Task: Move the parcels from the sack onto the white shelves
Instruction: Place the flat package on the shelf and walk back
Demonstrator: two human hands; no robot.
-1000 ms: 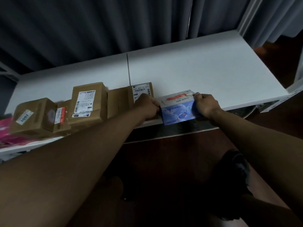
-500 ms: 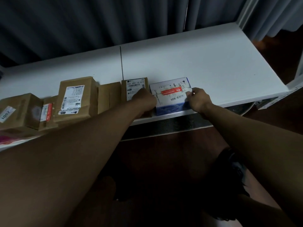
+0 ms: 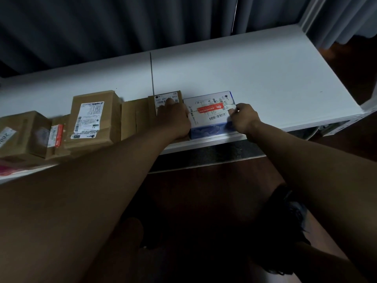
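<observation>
A dim view looks down from a person's head at a long white shelf (image 3: 265,74) that crosses the middle of the frame, with dark grey curtains (image 3: 102,27) hanging behind it along the top.

Two bare forearms reach in from the bottom corners toward the shelf's front edge at the centre of the frame. Between the hands lies a blue and white parcel (image 3: 208,111), flat on the shelf at its front edge, with a red strip and barcodes on its top label. The right hand (image 3: 243,118) grips the parcel's right end, fingers curled onto the top. The left hand (image 3: 173,119) rests against the parcel's left side, its fingers lying fairly straight over a small brown box (image 3: 166,98) just to the left. Whether this hand grips either parcel cannot be told.

A row of brown parcels runs leftward along the shelf front: a flat brown carton (image 3: 134,117) touching the small box, then a taller brown box (image 3: 93,117) with a white shipping label, then a low parcel with a red label (image 3: 56,135), then a large brown box (image 3: 20,135) at the left edge. A pink package (image 3: 8,168) shows at the lower left below them.

Under the shelf lies a dark floor (image 3: 193,190).
</observation>
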